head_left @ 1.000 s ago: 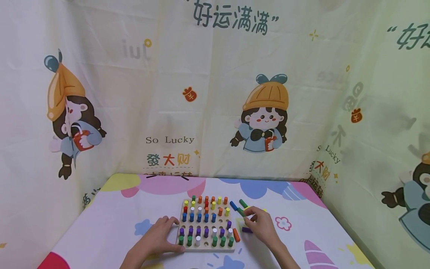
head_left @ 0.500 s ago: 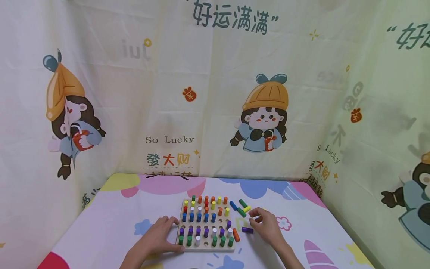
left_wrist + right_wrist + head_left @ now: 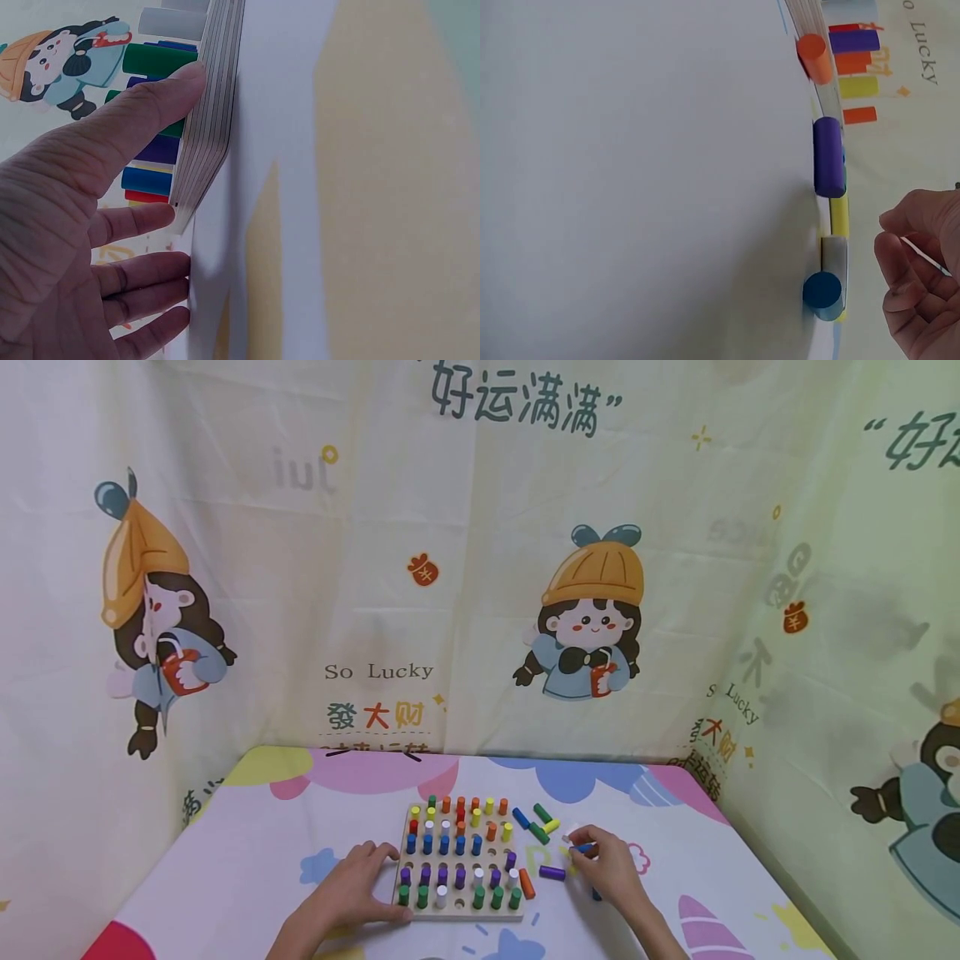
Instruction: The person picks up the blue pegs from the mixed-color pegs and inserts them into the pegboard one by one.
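Observation:
My left hand (image 3: pixel 358 887) rests at the left edge of a wooden peg board (image 3: pixel 459 917), its thumb (image 3: pixel 169 97) touching the near-left corner. Several rows of coloured pegs stand in the board's holes. To the board's right, my right hand (image 3: pixel 603 864) hovers over the table, fingers loosely bent. In the right wrist view, its thumb and index fingertip are close together with no peg between them. A blue peg (image 3: pixel 582 849) shows right by these fingertips in the head view, beside a white peg (image 3: pixel 567 839). Another blue peg (image 3: pixel 597 894) is partly hidden under the hand.
Loose pegs lie right of the board: an orange peg (image 3: pixel 527 884), a purple peg (image 3: pixel 552 872), a yellow peg (image 3: pixel 551 827), a blue peg (image 3: pixel 521 817) and two green ones. A patterned cloth covers the table (image 3: pixel 247 860); printed curtains (image 3: pixel 480 610) enclose it.
My right hand has moved right and slightly nearer, away from the green peg, uncovering the yellow, purple, white and blue pegs. The left hand and the board have stayed put.

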{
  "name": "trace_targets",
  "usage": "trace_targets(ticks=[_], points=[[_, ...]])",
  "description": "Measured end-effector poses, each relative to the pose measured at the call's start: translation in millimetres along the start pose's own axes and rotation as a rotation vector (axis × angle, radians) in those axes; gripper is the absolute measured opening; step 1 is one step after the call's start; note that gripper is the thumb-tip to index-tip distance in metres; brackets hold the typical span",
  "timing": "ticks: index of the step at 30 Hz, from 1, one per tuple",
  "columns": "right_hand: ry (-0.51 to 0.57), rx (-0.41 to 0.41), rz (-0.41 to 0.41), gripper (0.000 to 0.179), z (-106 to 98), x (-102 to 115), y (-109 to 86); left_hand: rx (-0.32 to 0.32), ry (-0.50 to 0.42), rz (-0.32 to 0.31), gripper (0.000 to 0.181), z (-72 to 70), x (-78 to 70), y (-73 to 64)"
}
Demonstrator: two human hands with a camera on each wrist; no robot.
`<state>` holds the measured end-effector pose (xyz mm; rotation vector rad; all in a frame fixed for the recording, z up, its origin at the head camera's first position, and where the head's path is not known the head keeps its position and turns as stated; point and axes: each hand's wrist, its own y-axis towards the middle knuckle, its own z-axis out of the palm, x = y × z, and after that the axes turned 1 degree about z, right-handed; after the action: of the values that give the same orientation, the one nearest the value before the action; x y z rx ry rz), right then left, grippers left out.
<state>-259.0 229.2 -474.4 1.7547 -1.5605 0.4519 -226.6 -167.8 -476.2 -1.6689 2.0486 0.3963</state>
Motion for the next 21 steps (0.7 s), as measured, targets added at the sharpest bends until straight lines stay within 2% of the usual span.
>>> trace_targets(ticks=[7, 16, 21], points=[[0.000, -0.016, -0.003, 0.019, -3, -7, 1.2, -0.002, 0.002, 0.006, 0.076, 0.3, 1.2, 0.6], [-0.012, -0.005, 0.049, 0.020, -5, -17, 3.6, -0.006, 0.012, 0.008, 0.076, 0.6, 1.5, 1.1], [-0.044, -0.013, 0.039, 0.020, -6, -22, 5.2, -0.006, 0.013, 0.013, 0.077, 1.3, 2.8, 1.5]])
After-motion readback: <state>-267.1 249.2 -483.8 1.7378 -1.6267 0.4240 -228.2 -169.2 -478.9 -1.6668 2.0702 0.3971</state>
